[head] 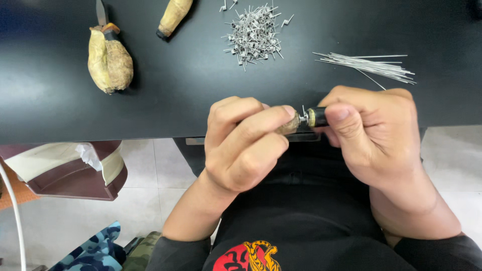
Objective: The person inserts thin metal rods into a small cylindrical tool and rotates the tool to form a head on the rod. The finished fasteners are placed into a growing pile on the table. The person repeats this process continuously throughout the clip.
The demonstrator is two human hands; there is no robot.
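I saw my left hand (pixel 246 145) and right hand (pixel 374 133) pinching one small black-and-cream cylindrical tool (pixel 314 118) between them. A heap of bent grey wire pieces (pixel 253 35) lay beyond.

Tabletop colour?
Black, glossy tabletop; the head view shows it best.

Black table (pixel 60 100) with two tape-wrapped tools (pixel 110 60) (pixel 174 15), a heap of wire coils (pixel 253 35), straight wire bundle (pixel 371 65).

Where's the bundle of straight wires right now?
In the head view, the bundle of straight wires lies on the black table, upper right, right of the pile of coiled wire pieces.
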